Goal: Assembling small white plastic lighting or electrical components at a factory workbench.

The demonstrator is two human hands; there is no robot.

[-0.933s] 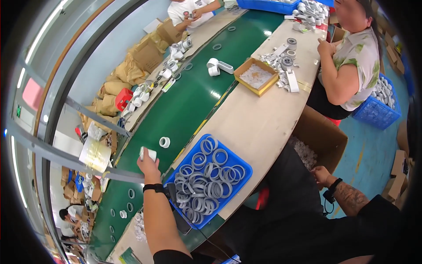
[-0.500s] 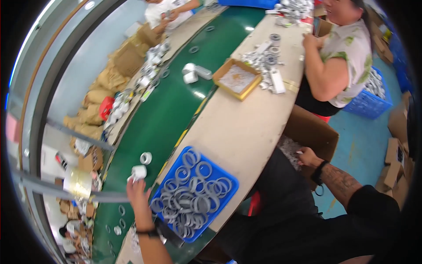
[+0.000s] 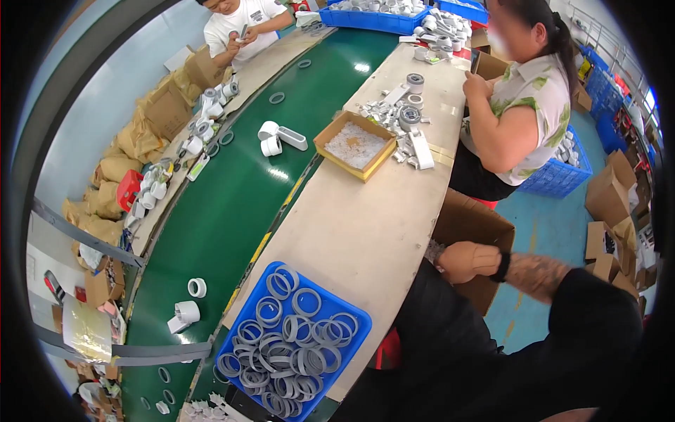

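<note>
My right hand [image 3: 467, 261] is over an open cardboard box [image 3: 472, 219] beside my lap, its fingers curled and reaching down to small whitish pieces [image 3: 434, 250] inside. The fingertips are hidden, so what they hold does not show. My left hand is out of the picture. On the green conveyor belt [image 3: 232, 176] stands a white cylindrical part with a flat foot [image 3: 185, 313], and a white ring [image 3: 197, 287] lies just beyond it. A blue tray [image 3: 362, 323] heaped with grey rings [image 3: 285, 352] sits on the tabletop in front of me.
Farther along the tabletop [image 3: 330, 218] stands a shallow box of small clear bits [image 3: 383, 165], next to piled white parts [image 3: 420, 151]. A co-worker [image 3: 524, 119] sits at the right, another person [image 3: 242, 32] across the belt. A grey metal bar [image 3: 162, 354] crosses the belt's near end.
My left hand has let go of the white cylindrical part on the belt and left the picture. My right hand has moved left over the cardboard box. The whole view has shifted.
</note>
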